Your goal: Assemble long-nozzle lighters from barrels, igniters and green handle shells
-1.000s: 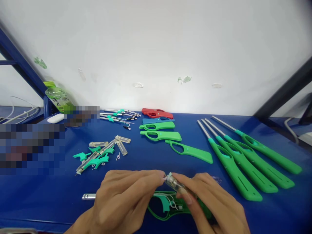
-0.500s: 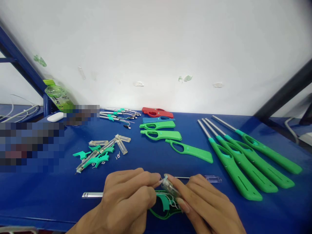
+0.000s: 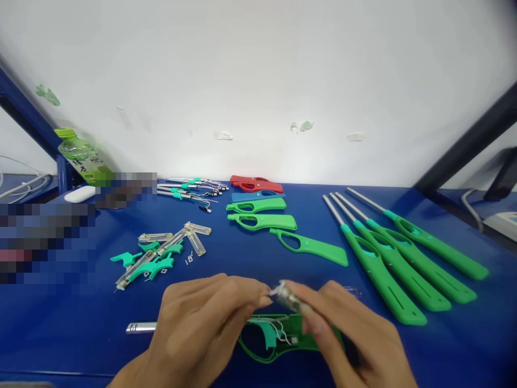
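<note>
My right hand [image 3: 351, 328] pinches a clear gas tank [image 3: 291, 299] with a whitish valve end, slightly blurred. The fingertips of my left hand [image 3: 205, 318] close on a small whitish piece [image 3: 274, 291] at that end; its exact kind is too small to tell. Below both hands lies an opened green lighter shell [image 3: 258, 355], holding a teal trigger [image 3: 267, 333] and white wires [image 3: 281, 330]. The silver lighter tube [image 3: 140, 327] sticks out to the left from behind my left hand. A screwdriver with a clear purplish handle [image 3: 354, 291] is mostly hidden behind my right hand.
Several assembled green lighters [image 3: 388, 280] lie at the right. Green shell halves [image 3: 311, 248], a blue shell [image 3: 256, 196] and red shells [image 3: 256, 184] rest in the middle. Leftward are teal triggers and clear tanks [image 3: 196, 242], wired metal tubes [image 3: 188, 187] and a bottle [image 3: 83, 159].
The tank has risen slightly off the green shell, uncovering more of the wires and shell. My hands stay together at its valve end. The camera view has shifted a little.
</note>
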`<state>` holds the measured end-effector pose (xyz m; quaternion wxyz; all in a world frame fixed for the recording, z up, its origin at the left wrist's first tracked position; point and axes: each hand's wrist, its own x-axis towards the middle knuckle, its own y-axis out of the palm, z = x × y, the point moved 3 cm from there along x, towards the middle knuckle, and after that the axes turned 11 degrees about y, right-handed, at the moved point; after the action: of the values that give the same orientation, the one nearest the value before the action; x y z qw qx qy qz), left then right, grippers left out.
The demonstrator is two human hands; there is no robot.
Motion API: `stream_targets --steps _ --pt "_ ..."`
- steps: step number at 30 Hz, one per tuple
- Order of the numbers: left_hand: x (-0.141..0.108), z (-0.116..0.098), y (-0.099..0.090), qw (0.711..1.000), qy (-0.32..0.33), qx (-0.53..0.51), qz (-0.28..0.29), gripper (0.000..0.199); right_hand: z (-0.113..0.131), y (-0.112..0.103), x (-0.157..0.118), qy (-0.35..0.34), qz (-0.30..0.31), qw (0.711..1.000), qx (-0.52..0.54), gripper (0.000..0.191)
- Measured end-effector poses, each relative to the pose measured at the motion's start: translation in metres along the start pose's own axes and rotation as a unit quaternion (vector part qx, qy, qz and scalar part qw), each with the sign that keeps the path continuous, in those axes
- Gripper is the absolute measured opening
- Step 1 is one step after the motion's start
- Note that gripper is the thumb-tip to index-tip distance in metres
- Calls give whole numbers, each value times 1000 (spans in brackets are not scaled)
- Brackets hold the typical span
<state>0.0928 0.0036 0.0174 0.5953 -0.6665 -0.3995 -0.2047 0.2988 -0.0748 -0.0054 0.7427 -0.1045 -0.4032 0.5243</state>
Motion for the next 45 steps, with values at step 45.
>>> stream_targets --steps 45 --pt "-5 -8 34 998 -17 -36 57 20 -6 -2 1 55 -11 993 -99 17"
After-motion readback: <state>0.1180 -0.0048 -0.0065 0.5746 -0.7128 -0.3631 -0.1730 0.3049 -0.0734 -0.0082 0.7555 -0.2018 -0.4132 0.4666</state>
